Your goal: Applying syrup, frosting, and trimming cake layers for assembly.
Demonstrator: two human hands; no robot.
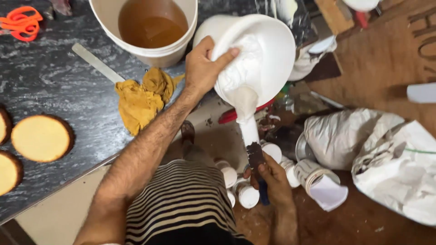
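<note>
Dark marbled worktop (54, 86) fills the far-left side of my view, and brown floor (363, 222) spreads below and to the right of it. Everything I place from here is relative to the tilted white bucket (268, 50).

That bucket is tipped on its side, mouth toward me, with thick white paste (243, 75) sliding out over its lip. My left hand (204, 68) is clamped on the rim, thumb inside, fingers outside. Below the bucket, my right hand (272, 181) is clenched round a blue-handled scraper (255, 159), its blade raised into the falling paste. I judge this as the pouring step: paste is being drawn down toward the small white cups (247, 196) clustered on the floor directly beneath. The next move, as I read it, calls for a steady tilt and a careful guiding stroke, since the cups are small and packed close.

Left of the bucket stands a second bucket (145, 27) holding brownish liquid. Below that one lies a crumpled yellow rag (141, 100) with a flat stick (95, 63) beside it. Further left, round wooden discs (42, 138) sit at the worktop's edge, and orange scissors (20, 22) lie in the far corner. Right of and below the bucket, grey and white sacks (377, 154) crowd the floor; a cup (313, 174) lying on its side rests just beside the cluster. The sacks and that toppled cup hem in the pouring spot.
</note>
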